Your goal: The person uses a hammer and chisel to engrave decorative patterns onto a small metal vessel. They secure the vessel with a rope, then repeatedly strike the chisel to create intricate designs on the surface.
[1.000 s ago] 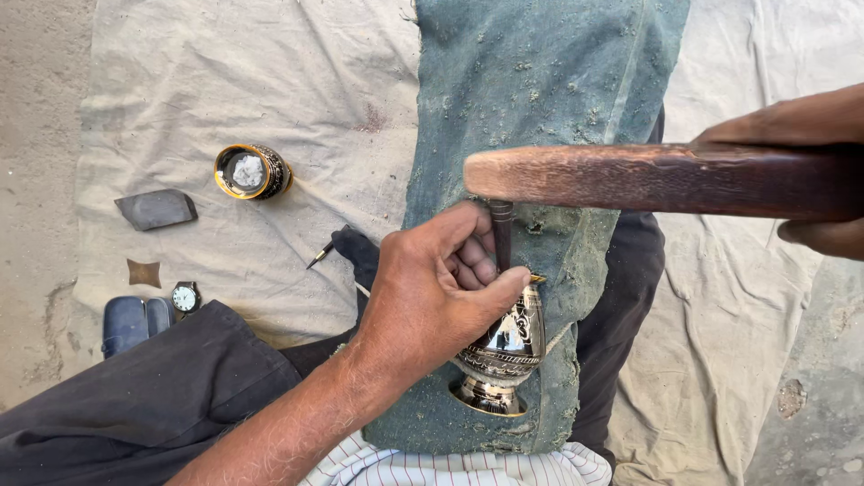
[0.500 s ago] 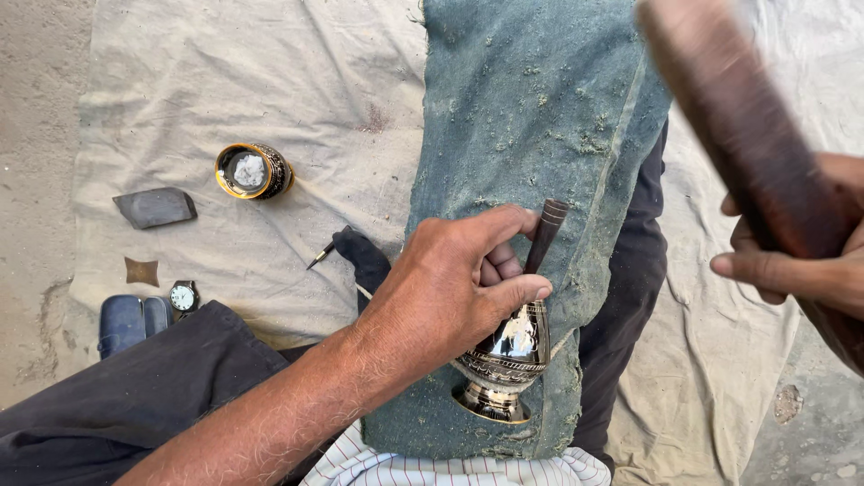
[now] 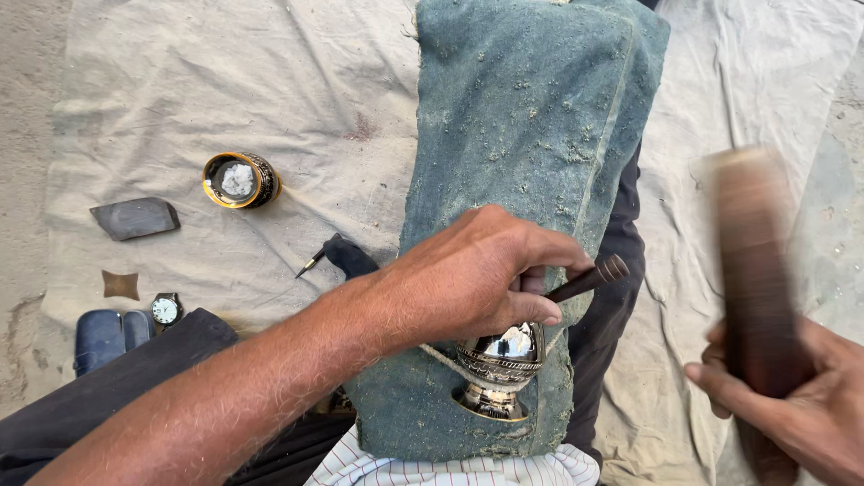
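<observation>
My left hand (image 3: 481, 274) grips a dark chisel-like punch (image 3: 589, 278) and presses on a shiny engraved metal vase (image 3: 499, 369). The vase lies on a green-grey cloth (image 3: 531, 117) draped over my outstretched leg. My right hand (image 3: 796, 400) holds a thick brown wooden mallet (image 3: 751, 261), raised to the right of the punch and blurred by motion. The vase's upper part is hidden under my left hand.
On the pale ground sheet (image 3: 180, 81) to the left lie a small round gold-rimmed tin (image 3: 238, 180), a dark flat stone (image 3: 135, 218), a black-handled pointed tool (image 3: 337, 256), a wristwatch (image 3: 166, 310), a small brown piece (image 3: 120, 284) and a blue case (image 3: 103, 335).
The mallet lay across the punch's top one second ago; my right hand has since swung it up and away to the right. My left hand stays on the punch and vase.
</observation>
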